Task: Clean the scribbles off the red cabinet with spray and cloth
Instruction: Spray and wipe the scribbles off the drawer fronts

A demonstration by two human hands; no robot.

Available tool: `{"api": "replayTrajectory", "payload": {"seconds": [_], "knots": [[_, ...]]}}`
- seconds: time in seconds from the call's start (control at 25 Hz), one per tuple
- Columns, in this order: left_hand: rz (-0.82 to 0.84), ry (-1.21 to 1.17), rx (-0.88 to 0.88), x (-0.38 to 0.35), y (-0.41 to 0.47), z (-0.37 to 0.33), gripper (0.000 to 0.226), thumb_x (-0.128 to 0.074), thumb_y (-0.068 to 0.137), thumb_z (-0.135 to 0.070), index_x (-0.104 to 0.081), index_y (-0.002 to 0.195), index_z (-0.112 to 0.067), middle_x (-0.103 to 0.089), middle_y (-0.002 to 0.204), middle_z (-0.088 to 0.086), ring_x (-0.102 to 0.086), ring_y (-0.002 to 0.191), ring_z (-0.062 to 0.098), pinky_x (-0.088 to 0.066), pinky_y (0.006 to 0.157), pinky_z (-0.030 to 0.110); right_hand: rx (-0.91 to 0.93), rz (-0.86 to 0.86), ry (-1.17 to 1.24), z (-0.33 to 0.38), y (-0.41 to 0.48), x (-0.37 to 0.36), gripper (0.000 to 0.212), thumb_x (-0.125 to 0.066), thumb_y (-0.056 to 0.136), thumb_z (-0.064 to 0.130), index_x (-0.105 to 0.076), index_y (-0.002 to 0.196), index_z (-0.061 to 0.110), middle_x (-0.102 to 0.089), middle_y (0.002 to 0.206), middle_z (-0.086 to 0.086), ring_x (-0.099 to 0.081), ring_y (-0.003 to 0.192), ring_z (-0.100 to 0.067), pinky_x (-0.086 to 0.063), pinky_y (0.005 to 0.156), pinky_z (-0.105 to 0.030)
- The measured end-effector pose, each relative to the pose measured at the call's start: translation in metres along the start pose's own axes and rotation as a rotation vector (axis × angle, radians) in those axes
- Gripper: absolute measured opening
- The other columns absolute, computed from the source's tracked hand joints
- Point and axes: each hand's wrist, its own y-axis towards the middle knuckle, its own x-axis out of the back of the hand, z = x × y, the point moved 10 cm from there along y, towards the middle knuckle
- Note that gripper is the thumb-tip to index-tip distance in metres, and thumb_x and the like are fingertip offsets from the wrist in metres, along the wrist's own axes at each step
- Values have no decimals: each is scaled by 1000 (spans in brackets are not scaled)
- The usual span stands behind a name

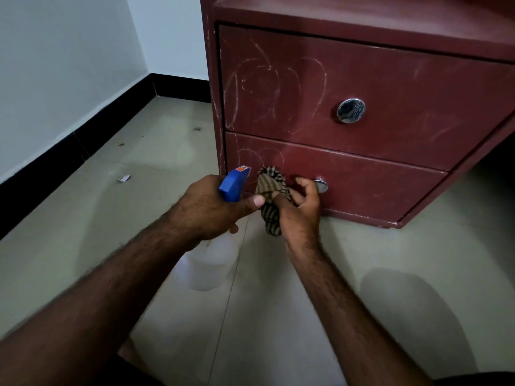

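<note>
One red cabinet [348, 20]. Two drawer fronts on it, stacked: upper drawer front [432, 87], lower drawer front [376, 188]. Two round metal knobs, one per front: upper knob [351, 110], lower knob [321, 185]. Two patches of pale scribbling, both toward the cabinet's left edge: upper scribbles [259, 82], the larger patch, and lower scribbles [262, 157], the smaller; loops within each too tangled for an exact count. One spray bottle [211, 260], with one blue head. One striped cloth [271, 188]. Two hands: left hand [211, 207], right hand [302, 211]. On the floor [418, 274], toward its left edge, one paper scrap [124, 178] and two dark specks: far speck [197, 129], near speck [121, 145].
</note>
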Motion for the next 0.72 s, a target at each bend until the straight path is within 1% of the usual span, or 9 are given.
{"api": "replayTrajectory", "payload": {"seconds": [0.08, 0.16, 0.32, 0.4, 0.48, 0.56, 0.64, 0.72], "knots": [[0, 11, 0, -1, -1, -1, 60, -68, 78, -68, -64, 114, -21, -74, 84, -1, -72, 68, 6, -47, 57, 24, -39, -31, -24, -9, -3, 4, 45, -77, 84, 9, -59, 114, 37, -78, 110, 2, -76, 97, -16, -64, 89, -46], [-1, 19, 1, -1, -2, -1, 56, -68, 79, -67, -63, 109, -20, -74, 83, -1, -71, 67, 6, -46, 56, 24, -47, -56, -34, -9, -5, 6, 44, -78, 80, 13, -59, 108, 41, -78, 109, 1, -76, 98, -17, -63, 90, -50], [-20, 31, -4, 3, -2, -2, 51, -68, 80, -66, -62, 104, -22, -73, 81, -3, -69, 62, 2, -45, 55, 22, 44, -41, 25, 11, -2, 5, 43, -71, 88, 5, -58, 119, 32, -79, 108, -4, -77, 95, -20, -64, 85, -42], [-23, 34, -10, 3, -2, -4, 51, -67, 80, -66, -63, 105, -22, -74, 80, -3, -69, 62, 1, -44, 54, 22, 47, -48, 18, 10, -2, 6, 42, -71, 87, 6, -59, 114, 35, -79, 107, -3, -77, 95, -21, -64, 86, -43], [-16, 35, -11, 1, -3, -5, 51, -67, 81, -65, -63, 107, -21, -74, 81, -2, -70, 66, 4, -44, 55, 23, -5, -70, -7, 1, -4, 9, 41, -72, 82, 11, -59, 108, 41, -79, 107, -1, -77, 95, -19, -64, 89, -49], [-9, 36, -5, 0, -3, -4, 51, -67, 81, -64, -63, 106, -20, -74, 80, -1, -70, 68, 6, -45, 57, 24, -37, -78, -26, -3, -7, 11, 41, -72, 81, 14, -60, 105, 44, -79, 108, 1, -77, 96, -17, -64, 88, -51], [-9, 30, -2, 1, -2, -4, 52, -67, 80, -65, -63, 105, -19, -75, 79, -1, -71, 69, 7, -46, 58, 24, -7, -66, 1, 6, -6, 10, 41, -72, 86, 9, -60, 110, 40, -78, 109, -1, -77, 96, -18, -64, 89, -49], [-11, 27, -4, 2, -2, -4, 54, -67, 81, -65, -63, 107, -18, -75, 79, 0, -71, 70, 8, -46, 59, 24, 72, -42, 48, 20, -4, 8, 38, -70, 89, 7, -60, 119, 30, -78, 111, -3, -77, 98, -21, -64, 88, -45]]}}
